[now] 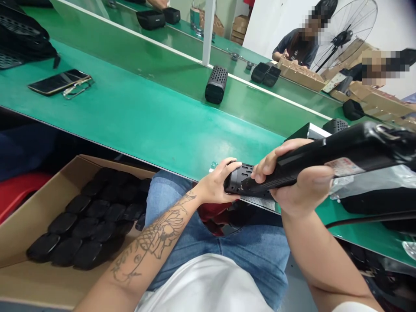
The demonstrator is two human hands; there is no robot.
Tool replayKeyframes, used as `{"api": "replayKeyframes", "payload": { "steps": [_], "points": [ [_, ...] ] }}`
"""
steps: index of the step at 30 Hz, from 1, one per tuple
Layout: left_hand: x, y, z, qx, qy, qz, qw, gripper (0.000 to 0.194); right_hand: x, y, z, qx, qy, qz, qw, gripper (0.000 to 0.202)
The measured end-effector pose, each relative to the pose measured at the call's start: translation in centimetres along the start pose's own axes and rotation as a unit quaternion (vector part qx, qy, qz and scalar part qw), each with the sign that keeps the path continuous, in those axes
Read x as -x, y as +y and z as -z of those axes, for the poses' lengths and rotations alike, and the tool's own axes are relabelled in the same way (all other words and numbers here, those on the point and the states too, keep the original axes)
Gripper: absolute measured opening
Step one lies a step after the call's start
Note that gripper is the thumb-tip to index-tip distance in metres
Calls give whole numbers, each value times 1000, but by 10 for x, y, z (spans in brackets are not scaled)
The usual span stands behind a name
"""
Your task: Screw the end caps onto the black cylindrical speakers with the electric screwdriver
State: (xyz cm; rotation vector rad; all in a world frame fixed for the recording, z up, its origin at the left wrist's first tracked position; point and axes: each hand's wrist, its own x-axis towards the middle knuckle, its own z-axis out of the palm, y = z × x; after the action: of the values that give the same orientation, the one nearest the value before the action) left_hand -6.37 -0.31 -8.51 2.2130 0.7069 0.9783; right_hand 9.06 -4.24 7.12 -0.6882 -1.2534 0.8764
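Observation:
My right hand (302, 182) is wrapped round a black electric screwdriver (328, 151), which slants down to the left. Its tip end meets a black slotted housing (245, 173) lying at the near edge of the green bench. My left hand (219, 180) grips the left end of that housing, thumb and fingers around it. The exact contact between bit and housing is too small to make out. Part of the housing lies hidden behind my right fingers and the tool.
A perforated black case (216, 84) stands ahead on the green bench (130, 117). A phone (60, 81) and glasses (77, 86) lie left. A cardboard box (19, 234) of black parts sits below, left. Clear plastic bags (373, 182) lie right. Other people sit across.

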Motion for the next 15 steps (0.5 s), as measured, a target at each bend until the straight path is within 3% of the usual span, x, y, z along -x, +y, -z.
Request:
{"api": "replayKeyframes", "payload": {
  "steps": [9, 15],
  "points": [
    [-3, 2, 2, 7, -5, -7, 1000, 97, -1, 10, 4, -6, -62, -37, 997, 33],
    [-3, 2, 2, -9, 2, -5, 1000, 100, 2, 8, 1, -33, -52, -59, 996, 32]
  ]
}}
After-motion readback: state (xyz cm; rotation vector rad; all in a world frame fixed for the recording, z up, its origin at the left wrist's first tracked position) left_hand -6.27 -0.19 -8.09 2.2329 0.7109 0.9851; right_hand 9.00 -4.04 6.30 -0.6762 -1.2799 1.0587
